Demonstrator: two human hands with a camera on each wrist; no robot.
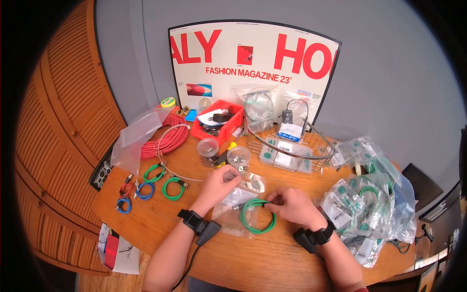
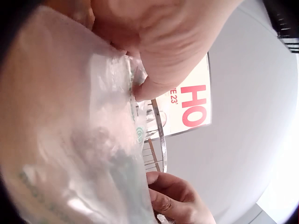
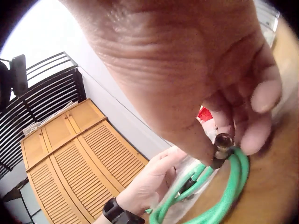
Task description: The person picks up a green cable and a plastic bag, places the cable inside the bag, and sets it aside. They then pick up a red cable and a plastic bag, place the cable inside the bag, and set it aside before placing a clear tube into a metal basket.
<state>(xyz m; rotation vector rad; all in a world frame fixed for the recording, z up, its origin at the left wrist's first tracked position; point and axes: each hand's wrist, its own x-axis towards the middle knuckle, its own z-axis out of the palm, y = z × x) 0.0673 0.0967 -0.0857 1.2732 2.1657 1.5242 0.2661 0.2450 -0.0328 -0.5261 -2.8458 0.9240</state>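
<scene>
A coiled green cable (image 1: 243, 217) hangs from my right hand (image 1: 295, 206), whose thumb and fingers pinch it near its upper right side. In the right wrist view, a metal connector (image 3: 224, 141) on that cable sits between thumb and fingertips. My left hand (image 1: 220, 187) grips the upper part of a clear plastic bag (image 1: 224, 223) with thumb and fingers. Close up, the bag (image 2: 60, 121) fills much of the left wrist view, with faint green print on it. From the head, the coil overlaps the bag's right side.
Small coiled cables, a green one (image 1: 173, 189) and a blue one (image 1: 145, 191) among them, lie at left. Clear cups (image 1: 239, 158), a red bin (image 1: 221, 134) and a wire basket (image 1: 326, 170) stand behind my hands. Bagged cables (image 1: 360, 204) pile up at right.
</scene>
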